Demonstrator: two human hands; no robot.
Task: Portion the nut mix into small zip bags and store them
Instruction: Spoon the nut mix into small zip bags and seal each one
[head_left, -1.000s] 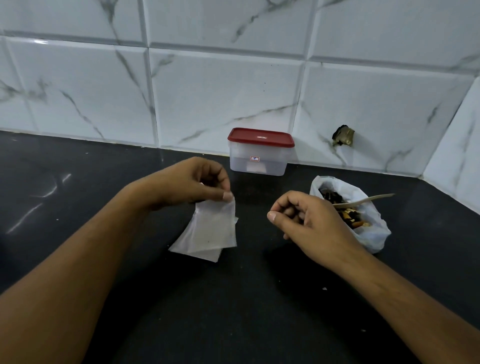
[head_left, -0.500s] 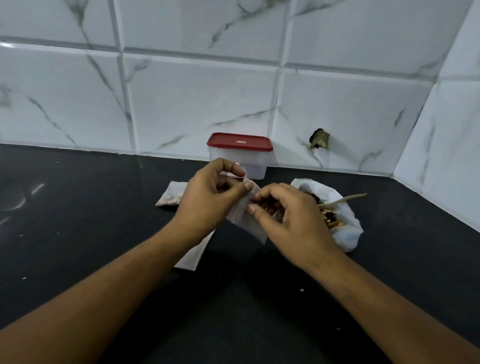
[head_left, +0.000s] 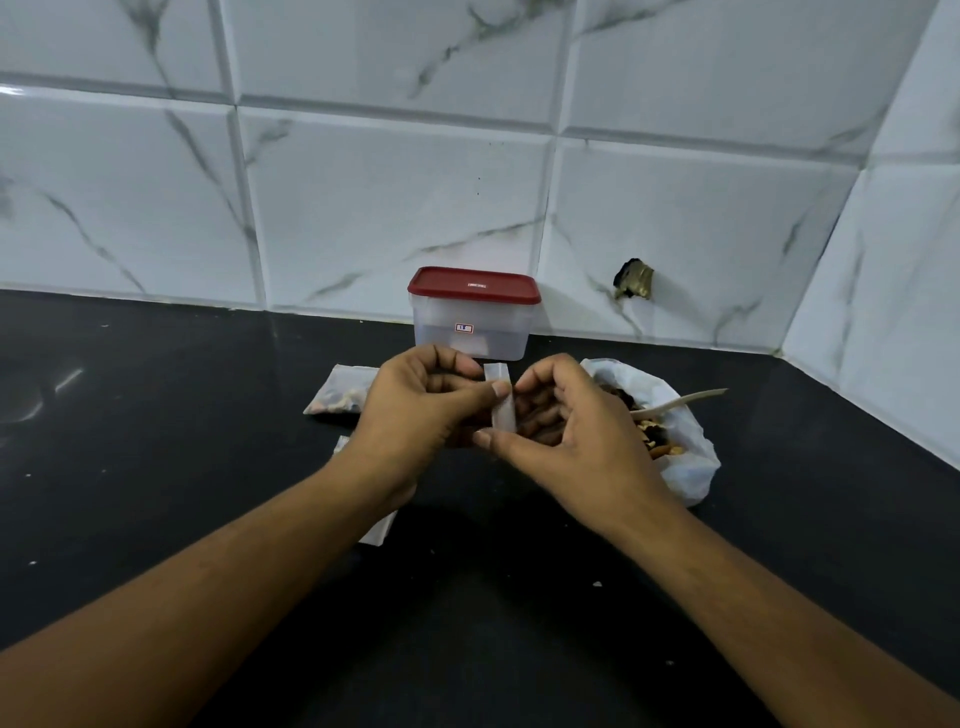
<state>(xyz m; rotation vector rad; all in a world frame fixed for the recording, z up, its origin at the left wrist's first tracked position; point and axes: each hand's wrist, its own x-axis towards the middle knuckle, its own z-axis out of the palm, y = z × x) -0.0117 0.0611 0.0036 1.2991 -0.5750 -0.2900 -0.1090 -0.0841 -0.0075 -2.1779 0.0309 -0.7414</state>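
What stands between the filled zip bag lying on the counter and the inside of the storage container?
Only the red lid, closed on the container. The counter strip between it and the filled bag looks bare.

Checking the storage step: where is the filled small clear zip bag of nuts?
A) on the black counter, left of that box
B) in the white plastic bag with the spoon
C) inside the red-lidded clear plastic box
A: the filled small zip bag lies on the black counter, left of the red-lidded plastic box.
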